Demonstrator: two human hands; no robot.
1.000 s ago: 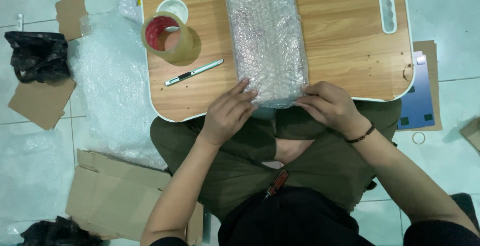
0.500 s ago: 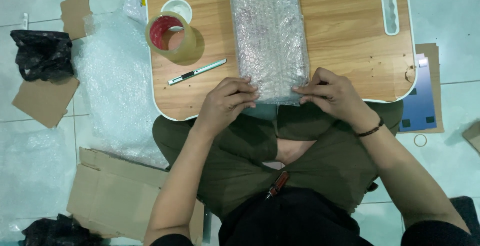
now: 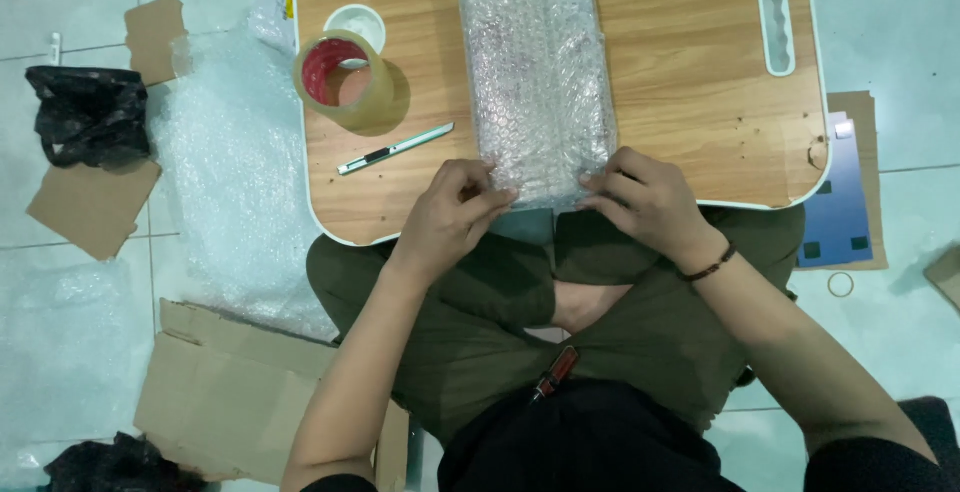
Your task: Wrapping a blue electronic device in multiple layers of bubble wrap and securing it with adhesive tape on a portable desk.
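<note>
I have the bubble-wrapped parcel [image 3: 537, 67] lying lengthwise down the middle of the small wooden lap table [image 3: 690, 102], its near end right at the table's front edge above my crossed legs. My left hand [image 3: 447, 220] has its fingers curled together and pinched on the near left corner of the wrap; my right hand [image 3: 645, 200] has its fingers bent and pressed down on the near right corner. To the left of the parcel a box cutter [image 3: 395, 149] lies at a slant, near but apart from my left hand, and beyond it a roll of clear tape [image 3: 345, 80] stands tilted against a small white cup [image 3: 357, 24]. Nothing lies between my hands. Since a second ago both hands have drawn closer in toward the parcel's end, and the view has shifted slightly. The table's right half is bare wood up to the slotted white handle [image 3: 776, 28]. On the floor to the left lie a loose sheet of bubble wrap [image 3: 235, 172], flattened cardboard [image 3: 235, 397] and a black bag [image 3: 88, 114].
</note>
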